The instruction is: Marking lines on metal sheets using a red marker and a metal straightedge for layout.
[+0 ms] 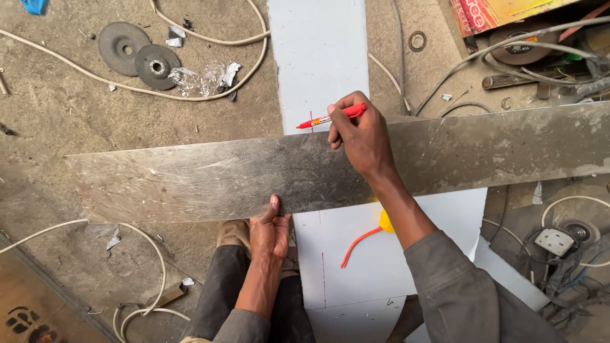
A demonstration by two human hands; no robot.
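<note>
The right hand (362, 136) is clenched around a red marker (332, 116), its tip touching the white sheet (318, 57) just beyond the far edge of the metal strip (210, 178). The left hand (270, 228) grasps the strip's near edge, thumb on top, pressing it flat across the sheet.

Progress, as judged: a short red tick shows at the marker tip, and a thin red line runs along the sheet on the near side of the strip, beside the left forearm. The marking appears partly done — the stretch under the strip cannot be seen.

Condition of items: the strip is long, dull grey, scratched and dusty, lying crosswise over the sheet. The sheet is clean, pale and flat on the floor (57, 127). A yellow-and-orange object (375, 230) lies on the sheet under the right forearm.

Surroundings: two grinding discs (136, 56) and loose white cable (210, 41) lie well beyond the left hand — a socket block (554, 240) sits out past the right elbow.
</note>
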